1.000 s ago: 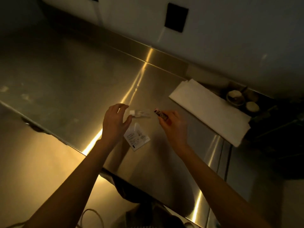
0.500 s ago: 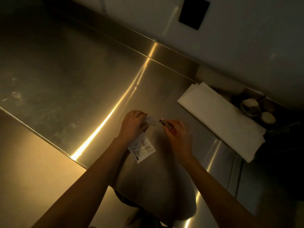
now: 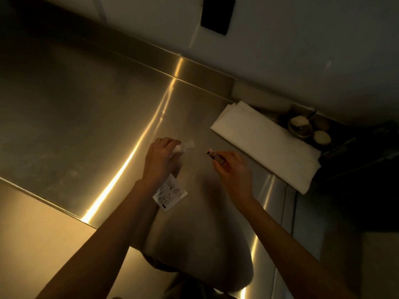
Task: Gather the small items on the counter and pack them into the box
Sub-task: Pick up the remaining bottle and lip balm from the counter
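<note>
Around: folded cloth [image 3: 265, 145] right on counter [image 3: 75, 117]; printed packet [image 3: 170, 194] partly under left wrist.
Left hand [image 3: 160, 160]: closed on blurred clear wrapper [image 3: 187, 146], perhaps plastic.
Right hand [image 3: 232, 169]: pinching small tube [image 3: 214, 156] above counter.

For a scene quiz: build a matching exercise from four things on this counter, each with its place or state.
1 printed packet
2 small tube
3 folded white cloth
4 clear wrapper

A pinched in the right hand
B at the left hand fingertips
C flat beside the left wrist
D lying near the wall

Pairs: 1-C, 2-A, 3-D, 4-B
</note>
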Demonstrator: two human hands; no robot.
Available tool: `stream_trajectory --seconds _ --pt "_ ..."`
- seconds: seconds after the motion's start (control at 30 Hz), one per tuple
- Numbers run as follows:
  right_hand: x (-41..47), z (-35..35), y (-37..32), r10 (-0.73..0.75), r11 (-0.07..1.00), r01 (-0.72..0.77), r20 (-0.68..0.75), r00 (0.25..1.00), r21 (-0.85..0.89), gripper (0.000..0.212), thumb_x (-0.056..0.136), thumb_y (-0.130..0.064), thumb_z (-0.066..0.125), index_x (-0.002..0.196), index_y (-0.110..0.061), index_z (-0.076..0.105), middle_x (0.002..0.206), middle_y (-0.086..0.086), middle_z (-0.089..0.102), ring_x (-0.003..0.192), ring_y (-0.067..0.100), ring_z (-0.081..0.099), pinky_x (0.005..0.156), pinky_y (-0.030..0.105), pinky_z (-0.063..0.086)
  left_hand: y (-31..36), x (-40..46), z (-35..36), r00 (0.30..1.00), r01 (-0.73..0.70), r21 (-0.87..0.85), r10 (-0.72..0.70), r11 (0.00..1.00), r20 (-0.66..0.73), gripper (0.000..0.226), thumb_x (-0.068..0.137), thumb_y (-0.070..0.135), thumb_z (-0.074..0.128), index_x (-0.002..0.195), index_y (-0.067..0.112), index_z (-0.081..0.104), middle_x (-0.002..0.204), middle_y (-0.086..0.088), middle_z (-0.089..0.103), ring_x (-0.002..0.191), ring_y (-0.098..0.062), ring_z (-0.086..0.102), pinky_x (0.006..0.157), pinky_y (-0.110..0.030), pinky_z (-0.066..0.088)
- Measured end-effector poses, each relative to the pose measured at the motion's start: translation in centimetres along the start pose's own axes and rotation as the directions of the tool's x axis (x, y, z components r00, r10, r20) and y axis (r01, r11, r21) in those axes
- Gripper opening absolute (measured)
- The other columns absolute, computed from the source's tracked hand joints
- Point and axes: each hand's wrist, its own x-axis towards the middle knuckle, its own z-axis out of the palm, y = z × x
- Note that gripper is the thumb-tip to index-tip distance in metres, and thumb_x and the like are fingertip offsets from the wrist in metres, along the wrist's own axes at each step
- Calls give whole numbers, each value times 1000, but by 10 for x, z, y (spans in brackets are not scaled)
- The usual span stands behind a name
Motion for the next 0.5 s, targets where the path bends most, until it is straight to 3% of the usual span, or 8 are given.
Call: stream_trajectory --seconds 0.1,0.3,0.5 --pt "1 -36 2 -46 997 42 -63 997 -71 19 83 -17 71 102 -12 70 88 2 62 78 10 54 67 20 43 29 10 -8 997 -64 -37 62 997 -52 26 81 20 72 105 10 69 101 -6 66 90 -27 56 78 -31 40" --pt "-12 -124 16 -64 985 33 -187 980 -167 23 84 -17 71 106 -11 69 92 0 61 81 11 54 67 23 44 112 30 -17 978 -175 -101 161 979 -129 28 79 18 75 105 10 68 100 -7 64 91 -24 54 77 -26 37" --pt "-51 -210 51 -31 974 -42 -314 949 -224 25 83 -18 72 107 -12 68 94 2 62 83 14 57 67 25 48 216 21 -1 949 -311 -201 291 929 -123 30 78 15 75 107 10 69 103 -8 64 96 -24 55 82 -24 38"
